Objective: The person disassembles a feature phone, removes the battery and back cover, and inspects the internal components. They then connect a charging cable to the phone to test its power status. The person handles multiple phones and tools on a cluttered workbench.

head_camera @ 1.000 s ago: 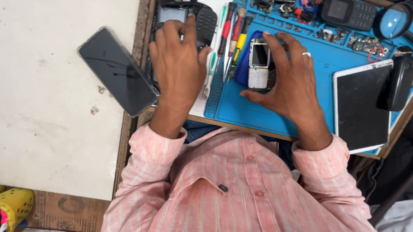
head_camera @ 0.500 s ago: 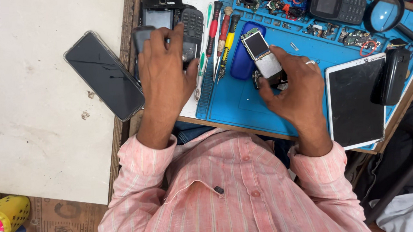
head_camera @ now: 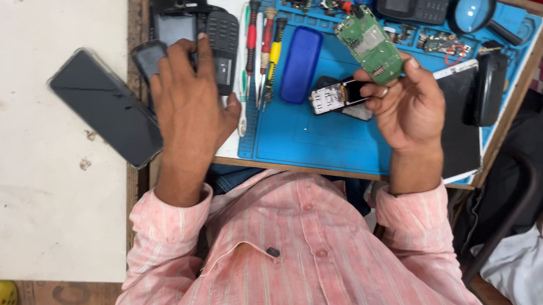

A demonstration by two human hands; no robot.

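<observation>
- A large dark smartphone is seen lying face up at the far left, tilted, partly on the pale surface and partly over the wooden table edge.
- Just right of it, a small dark phone is covered by the fingers of the left hand; the hand is laid flat on it, palm down, and whether it is actually gripped cannot be told.
- A black handset body with a keypad is placed just beyond the left hand, touching its fingertips.
- Three screwdrivers, with red, wooden-toned and yellow handles, are laid side by side at the left border of the blue repair mat, beside a white-and-green tool.
- A blue oblong case is set on the mat right of the screwdrivers.
- An opened phone shell is rested on the mat, just beside the right hand.
- A green circuit board is pinched between the thumb and fingers of the right hand and held raised above the mat, tilted.
- A black keypad phone and small loose parts are seen at the mat's far edge.
- A magnifying glass is laid at the far right corner.
- A dark tablet and a black oblong object are placed at the right, the tablet partly hidden by the right wrist.
</observation>
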